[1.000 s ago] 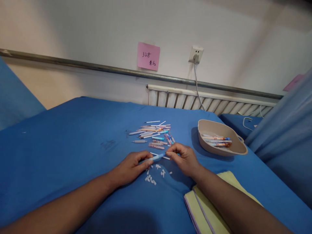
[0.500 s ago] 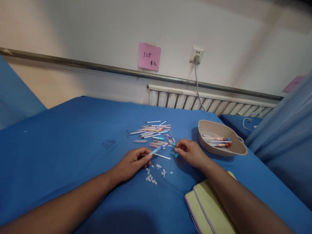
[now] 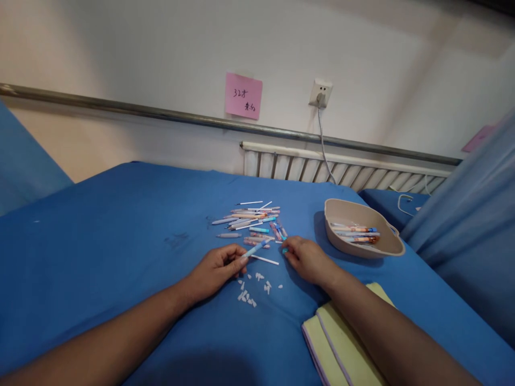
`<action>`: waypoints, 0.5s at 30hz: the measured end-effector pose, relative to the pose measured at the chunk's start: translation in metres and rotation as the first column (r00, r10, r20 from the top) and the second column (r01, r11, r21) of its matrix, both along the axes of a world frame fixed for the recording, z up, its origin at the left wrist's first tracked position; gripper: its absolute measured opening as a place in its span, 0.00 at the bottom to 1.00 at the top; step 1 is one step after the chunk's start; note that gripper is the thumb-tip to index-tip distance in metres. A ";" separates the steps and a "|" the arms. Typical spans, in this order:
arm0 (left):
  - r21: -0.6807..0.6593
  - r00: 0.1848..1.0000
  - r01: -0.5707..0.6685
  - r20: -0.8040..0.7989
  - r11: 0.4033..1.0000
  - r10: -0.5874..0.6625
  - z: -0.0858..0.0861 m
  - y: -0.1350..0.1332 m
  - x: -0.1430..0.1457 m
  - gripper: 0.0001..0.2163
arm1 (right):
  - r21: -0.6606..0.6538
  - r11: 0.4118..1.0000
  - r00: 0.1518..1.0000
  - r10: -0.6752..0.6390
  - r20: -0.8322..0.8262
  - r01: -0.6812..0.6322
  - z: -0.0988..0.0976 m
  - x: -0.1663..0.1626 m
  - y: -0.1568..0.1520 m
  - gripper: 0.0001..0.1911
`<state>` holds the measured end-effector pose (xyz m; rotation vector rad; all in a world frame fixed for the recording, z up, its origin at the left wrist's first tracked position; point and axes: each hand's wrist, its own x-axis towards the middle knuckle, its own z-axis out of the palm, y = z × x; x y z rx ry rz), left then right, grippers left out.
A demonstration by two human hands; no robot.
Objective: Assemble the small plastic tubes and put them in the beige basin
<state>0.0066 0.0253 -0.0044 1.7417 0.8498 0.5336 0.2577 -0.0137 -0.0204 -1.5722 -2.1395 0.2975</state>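
My left hand (image 3: 225,264) is closed around a light blue pen barrel (image 3: 256,249), which points up and to the right. A thin white refill (image 3: 265,260) sticks out to the right just below that barrel. My right hand (image 3: 308,258) is curled, with its fingertips around a small teal pen piece (image 3: 285,251), mostly hidden by the fingers. Beyond both hands lies a loose pile of pen barrels and refills (image 3: 247,216). Several small white tapered pieces (image 3: 244,296) are scattered on the blue cloth (image 3: 169,316) in front of my left hand.
A beige basket (image 3: 341,246) holding several pens stands to the right. Under my right forearm lies a folded yellow cloth (image 3: 333,343). Behind the bed are a metal rail (image 3: 169,114), a radiator (image 3: 298,163) and a plugged-in socket (image 3: 321,93). A blue curtain (image 3: 462,214) hangs at right.
My right hand has moved slightly left and down, its fingers closing around the teal piece that lay below them. My left hand keeps the pen barrel almost still. The view has shifted slightly.
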 end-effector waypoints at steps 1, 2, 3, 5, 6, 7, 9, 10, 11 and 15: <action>0.005 1.000 0.001 -0.001 1.000 -0.001 0.000 0.000 0.000 0.12 | 0.021 1.000 1.000 -0.009 -0.019 0.009 0.000 0.001 0.001 0.12; 0.011 1.000 0.002 -0.004 1.000 -0.002 0.000 0.000 0.000 0.12 | 0.037 0.999 0.999 -0.014 -0.038 0.016 0.001 0.001 0.001 0.12; 0.016 1.000 0.003 -0.009 1.000 -0.003 0.000 0.000 0.000 0.12 | 0.042 0.999 0.999 -0.014 -0.052 0.017 0.002 0.002 0.001 0.12; 0.024 1.000 0.004 -0.022 1.000 -0.003 0.001 -0.001 0.000 0.12 | 0.021 1.000 0.998 -0.005 -0.059 0.007 0.002 0.002 0.000 0.10; 0.027 1.000 0.005 -0.030 1.000 -0.004 0.001 -0.001 0.000 0.13 | 0.006 1.000 0.998 -0.004 -0.064 0.005 0.001 0.002 0.000 0.09; 0.030 0.999 0.006 -0.036 1.000 -0.005 0.002 -0.001 0.000 0.13 | -0.006 1.000 0.997 -0.009 -0.082 0.008 0.000 0.002 0.000 0.08; 0.033 0.999 0.010 -0.043 0.999 -0.009 0.003 -0.001 0.000 0.13 | -0.024 0.999 0.981 -0.044 -0.188 0.040 -0.003 0.001 0.001 0.06; 0.034 0.999 0.014 -0.046 0.999 -0.013 0.003 -0.001 0.000 0.13 | -0.042 0.997 0.957 -0.073 -0.281 0.063 -0.005 0.000 0.002 0.05; 0.037 0.999 0.019 -0.049 0.999 -0.017 0.003 -0.001 0.000 0.12 | -0.073 0.994 0.915 -0.102 -0.390 0.080 -0.006 -0.001 0.003 0.04; 0.072 0.998 0.028 -0.065 0.997 -0.023 0.000 -0.001 -0.001 0.12 | -0.181 0.983 0.624 -0.164 -0.764 0.037 -0.003 -0.007 0.006 0.11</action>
